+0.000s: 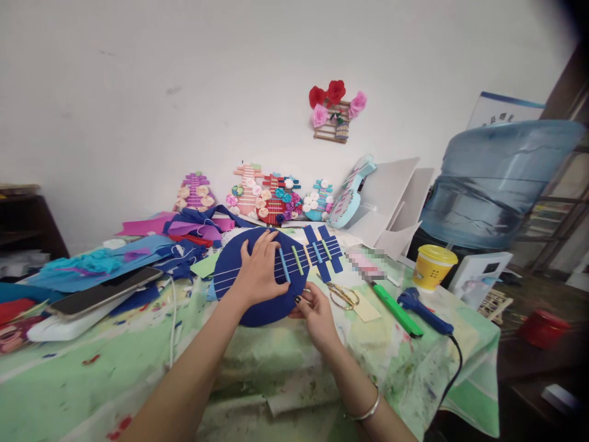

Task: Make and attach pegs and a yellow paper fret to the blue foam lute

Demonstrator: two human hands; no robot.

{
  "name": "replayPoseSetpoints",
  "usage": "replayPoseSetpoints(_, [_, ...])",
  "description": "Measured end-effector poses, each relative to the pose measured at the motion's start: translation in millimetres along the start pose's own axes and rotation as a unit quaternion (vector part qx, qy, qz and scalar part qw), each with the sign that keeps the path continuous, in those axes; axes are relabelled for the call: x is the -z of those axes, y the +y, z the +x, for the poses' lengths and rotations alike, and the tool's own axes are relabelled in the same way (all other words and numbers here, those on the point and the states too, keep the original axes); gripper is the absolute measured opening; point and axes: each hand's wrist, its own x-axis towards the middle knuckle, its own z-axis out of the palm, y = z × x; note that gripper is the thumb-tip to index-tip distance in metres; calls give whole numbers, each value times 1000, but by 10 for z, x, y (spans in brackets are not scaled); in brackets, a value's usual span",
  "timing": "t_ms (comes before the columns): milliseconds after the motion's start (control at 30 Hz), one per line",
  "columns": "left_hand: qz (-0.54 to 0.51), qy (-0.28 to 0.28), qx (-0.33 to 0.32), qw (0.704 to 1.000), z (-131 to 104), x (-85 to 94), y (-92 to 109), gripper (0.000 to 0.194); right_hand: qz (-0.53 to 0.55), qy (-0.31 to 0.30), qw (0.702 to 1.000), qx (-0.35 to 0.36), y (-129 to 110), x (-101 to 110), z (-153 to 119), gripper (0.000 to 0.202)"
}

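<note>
A dark blue felt craft lute lies tilted above the table, with a round body, white strings and short crosswise strips along its neck. Across its face lies my left hand, the thumb and a finger at the two ends of a light blue strip. My right hand is closed on the lower right rim of the lute, thumb against the edge; its other fingertips are partly hidden. Further up the neck sit a green strip and a few more coloured ones. Gold-handled scissors lie just right of the lute.
On the right are a green utility knife, a blue glue gun with its cord, a yellow cup and a big water bottle. Felt scraps and a phone lie left. Several finished craft lutes lean against the wall.
</note>
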Motion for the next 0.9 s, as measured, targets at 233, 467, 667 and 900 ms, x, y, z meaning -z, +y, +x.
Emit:
replayPoseSetpoints(233, [3, -11, 4, 1000, 35, 12, 4, 63, -2, 3, 1000, -1, -3, 0, 2, 31])
replayPoseSetpoints(467, [-13, -9, 6, 1000, 36, -19, -1, 66, 5, 2, 1000, -3, -27, -9, 6, 30])
replayPoseSetpoints(667, [-33, -8, 9, 999, 37, -57, -25, 67, 6, 1, 1000, -1, -25, -17, 7, 30])
replayPoseSetpoints(900, [-47, -4, 10, 999, 39, -79, -37, 65, 11, -2, 1000, 0, -32, -18, -1, 30])
